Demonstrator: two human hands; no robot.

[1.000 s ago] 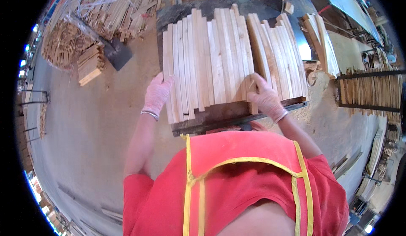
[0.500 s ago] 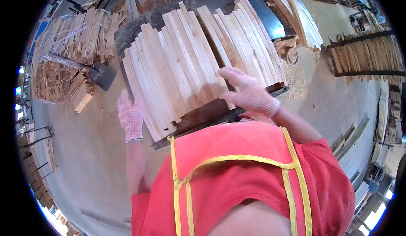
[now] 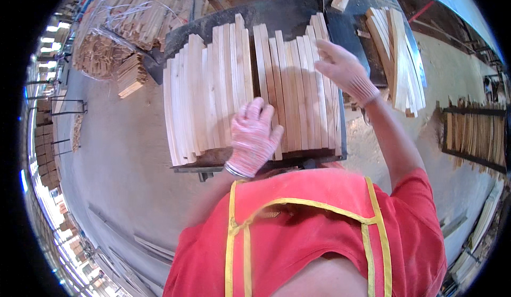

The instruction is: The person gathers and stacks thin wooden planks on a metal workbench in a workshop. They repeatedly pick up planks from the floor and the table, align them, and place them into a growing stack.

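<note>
Light wooden strips lie side by side on a dark tabletop [image 3: 181, 42], in a left group [image 3: 205, 95] and a right group [image 3: 298, 105] with a narrow dark gap between. My left hand [image 3: 252, 137], in a pinkish knit glove, rests palm down over the near part of the gap, its fingers spread across the strips on both sides. In a similar glove, my right hand [image 3: 343, 69] is at the far right edge of the right group, fingers and thumb apart. Neither hand grips a strip. The strips' near ends are roughly lined up; the far ends are uneven.
More loose strips [image 3: 396, 57] lie on a dark surface to the right. Strapped bundles of wood [image 3: 120, 31] are piled at the far left, a smaller stack [image 3: 132, 76] beside them. A rack of wood pieces [image 3: 474, 137] stands at the right.
My left hand has moved right, from beside the left group to over the gap. My right hand has gone from the near middle to the far right. The view has shifted.
</note>
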